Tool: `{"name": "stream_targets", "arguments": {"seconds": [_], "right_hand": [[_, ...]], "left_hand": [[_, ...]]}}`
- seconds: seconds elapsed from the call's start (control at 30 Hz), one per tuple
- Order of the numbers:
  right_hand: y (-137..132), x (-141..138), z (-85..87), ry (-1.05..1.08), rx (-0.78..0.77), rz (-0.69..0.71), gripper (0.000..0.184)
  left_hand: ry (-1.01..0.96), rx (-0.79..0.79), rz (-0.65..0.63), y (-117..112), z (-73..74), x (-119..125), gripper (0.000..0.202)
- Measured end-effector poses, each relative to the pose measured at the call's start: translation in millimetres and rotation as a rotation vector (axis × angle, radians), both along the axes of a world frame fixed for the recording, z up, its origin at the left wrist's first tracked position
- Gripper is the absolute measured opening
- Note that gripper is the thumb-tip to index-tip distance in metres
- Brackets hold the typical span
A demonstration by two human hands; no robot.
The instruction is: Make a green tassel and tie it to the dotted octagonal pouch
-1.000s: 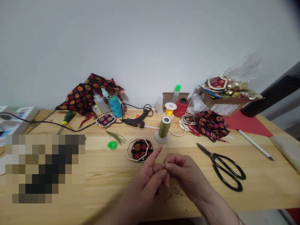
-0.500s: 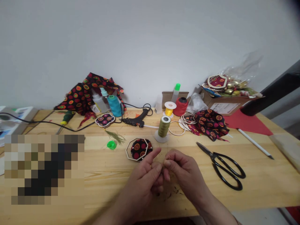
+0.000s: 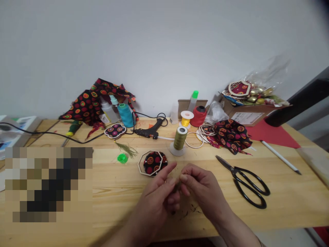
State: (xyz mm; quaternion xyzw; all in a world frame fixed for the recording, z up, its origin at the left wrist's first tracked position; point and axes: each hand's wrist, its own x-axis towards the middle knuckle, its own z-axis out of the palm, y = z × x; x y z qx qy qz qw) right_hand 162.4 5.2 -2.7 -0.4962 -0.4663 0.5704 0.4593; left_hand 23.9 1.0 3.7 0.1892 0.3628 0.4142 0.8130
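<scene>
My left hand and my right hand meet fingertip to fingertip low over the wooden table. Both pinch a small bundle of olive-green thread between thumbs and fingers; most of it is hidden by the fingers. Just beyond the hands lies an octagonal wooden frame filled with black cloth printed with red and orange circles. Behind that stands an olive thread spool on its base. Thread snippets lie on the table under my right wrist.
Black scissors lie to the right. A glue gun, teal spool, red spool, yellow spool, patterned fabric, wooden rings, a green cap and a cardboard box crowd the back. A blurred patch covers the left.
The left forefinger, stretched out a second ago, has curled in toward the right fingertips. Both hands stay together in almost the same spot.
</scene>
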Motion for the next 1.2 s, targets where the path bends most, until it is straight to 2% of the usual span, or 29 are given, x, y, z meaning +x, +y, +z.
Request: {"name": "stream_targets", "arguments": {"seconds": [0.17, 0.3, 0.5, 0.9, 1.03, 1.2], "right_hand": [[1, 1, -0.8, 0.022, -0.039, -0.008, 0.023], [1, 2, -4.4, 0.081, -0.066, -0.007, 0.025], [1, 3, -10.2, 0.222, -0.155, 0.051, 0.028], [2, 4, -6.4, 0.119, -0.088, -0.041, 0.022], [2, 4, -6.8, 0.097, -0.078, -0.037, 0.021], [5, 4, -2.3, -0.029, -0.068, -0.082, 0.022]], "left_hand": [[0.01, -0.02, -0.001, -1, 3.5, 0, 0.081], [0.032, 0.041, -0.014, -1, 8.0, 1, 0.079], [0.005, 0.065, -0.07, 1, 9.1, 0, 0.06], [0.053, 0.011, -0.047, 3, 0.3, -2, 0.029], [0.054, 0.019, -0.044, 3, 0.8, -2, 0.037], [0.1, 0.079, -0.004, 1, -2.1, -2, 0.061]]}}
